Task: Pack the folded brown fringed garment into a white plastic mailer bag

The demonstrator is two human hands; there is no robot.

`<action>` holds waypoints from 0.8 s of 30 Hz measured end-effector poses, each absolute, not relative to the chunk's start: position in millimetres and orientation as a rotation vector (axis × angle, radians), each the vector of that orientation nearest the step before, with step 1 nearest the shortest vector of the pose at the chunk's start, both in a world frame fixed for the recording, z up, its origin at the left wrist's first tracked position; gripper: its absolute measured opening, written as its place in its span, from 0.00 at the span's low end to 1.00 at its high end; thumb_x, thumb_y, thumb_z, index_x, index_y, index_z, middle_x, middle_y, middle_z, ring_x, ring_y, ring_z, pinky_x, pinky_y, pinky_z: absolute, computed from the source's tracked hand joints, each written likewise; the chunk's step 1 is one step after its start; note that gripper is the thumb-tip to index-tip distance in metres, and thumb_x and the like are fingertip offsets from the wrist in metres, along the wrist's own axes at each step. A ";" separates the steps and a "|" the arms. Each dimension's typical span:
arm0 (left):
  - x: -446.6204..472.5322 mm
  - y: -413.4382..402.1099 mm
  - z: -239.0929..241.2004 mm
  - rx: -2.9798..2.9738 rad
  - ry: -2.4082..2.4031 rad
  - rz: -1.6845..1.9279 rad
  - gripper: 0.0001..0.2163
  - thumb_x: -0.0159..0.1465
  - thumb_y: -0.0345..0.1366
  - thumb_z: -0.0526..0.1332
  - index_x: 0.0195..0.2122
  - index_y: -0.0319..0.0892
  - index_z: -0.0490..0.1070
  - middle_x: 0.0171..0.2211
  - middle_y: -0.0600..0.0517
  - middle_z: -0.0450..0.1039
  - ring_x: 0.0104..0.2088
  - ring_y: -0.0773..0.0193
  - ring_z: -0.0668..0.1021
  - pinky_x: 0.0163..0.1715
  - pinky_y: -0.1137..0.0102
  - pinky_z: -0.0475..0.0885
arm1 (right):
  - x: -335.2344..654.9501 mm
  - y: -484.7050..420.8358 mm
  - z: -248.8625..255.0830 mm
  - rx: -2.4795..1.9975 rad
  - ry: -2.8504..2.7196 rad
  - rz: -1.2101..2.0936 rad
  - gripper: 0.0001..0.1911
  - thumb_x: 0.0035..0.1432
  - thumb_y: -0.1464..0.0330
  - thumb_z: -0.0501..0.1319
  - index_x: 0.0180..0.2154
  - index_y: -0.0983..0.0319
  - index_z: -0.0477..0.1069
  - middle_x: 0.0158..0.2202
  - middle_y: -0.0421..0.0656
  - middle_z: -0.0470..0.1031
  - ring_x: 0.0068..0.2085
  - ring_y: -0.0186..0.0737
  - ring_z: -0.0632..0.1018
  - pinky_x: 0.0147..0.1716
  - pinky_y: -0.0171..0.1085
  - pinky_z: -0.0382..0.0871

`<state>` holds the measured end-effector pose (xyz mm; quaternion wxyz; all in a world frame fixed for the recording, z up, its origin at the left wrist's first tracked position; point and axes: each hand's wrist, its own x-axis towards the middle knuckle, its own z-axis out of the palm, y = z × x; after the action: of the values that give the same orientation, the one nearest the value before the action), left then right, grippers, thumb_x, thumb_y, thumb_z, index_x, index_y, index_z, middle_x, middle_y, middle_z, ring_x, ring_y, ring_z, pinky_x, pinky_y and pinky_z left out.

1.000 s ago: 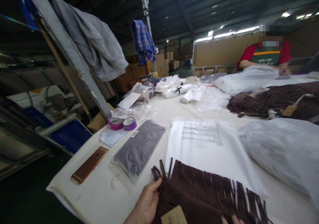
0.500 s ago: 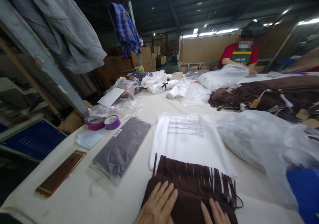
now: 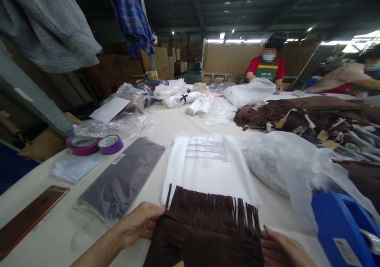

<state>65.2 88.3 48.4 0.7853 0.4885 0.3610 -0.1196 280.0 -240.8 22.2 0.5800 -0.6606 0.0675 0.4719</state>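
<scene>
The left hand (image 3: 141, 222) pinches the left edge of a brown fringed cloth (image 3: 204, 229) lying on the worktop (image 3: 166, 124); the right hand (image 3: 280, 248) lies against its right edge, fingers together, grip unclear. Just beyond both hands the fringe overlaps a white printed bag (image 3: 208, 166). Left of the left hand lies a bagged grey cloth (image 3: 124, 176)
</scene>
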 end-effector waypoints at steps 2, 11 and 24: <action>74.5 88.5 44.6 0.907 0.663 -0.332 0.19 0.52 0.45 0.67 0.35 0.33 0.74 0.33 0.43 0.77 0.35 0.57 0.78 0.37 0.68 0.71 | 279.2 -222.1 34.0 -1.370 0.133 1.321 0.23 0.54 0.54 0.59 0.39 0.69 0.74 0.38 0.52 0.78 0.40 0.47 0.78 0.41 0.40 0.72; 112.9 86.1 38.7 0.582 0.364 -0.534 0.16 0.53 0.39 0.66 0.39 0.33 0.73 0.42 0.41 0.74 0.48 0.52 0.74 0.52 0.63 0.65 | 280.5 -179.6 40.9 -0.732 -0.089 1.588 0.15 0.57 0.62 0.57 0.44 0.62 0.74 0.41 0.46 0.77 0.49 0.41 0.74 0.57 0.41 0.55; 146.4 70.1 67.1 0.938 0.159 -0.689 0.23 0.45 0.38 0.68 0.43 0.37 0.73 0.42 0.44 0.74 0.50 0.41 0.71 0.51 0.52 0.65 | 284.4 -142.9 70.3 -1.043 -0.513 1.604 0.30 0.46 0.60 0.65 0.53 0.57 0.65 0.48 0.45 0.73 0.51 0.46 0.71 0.54 0.44 0.59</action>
<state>146.4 70.1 67.1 0.8323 0.4427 0.0750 -0.3252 284.4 -142.9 70.3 0.5486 -0.4402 -0.2166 0.6770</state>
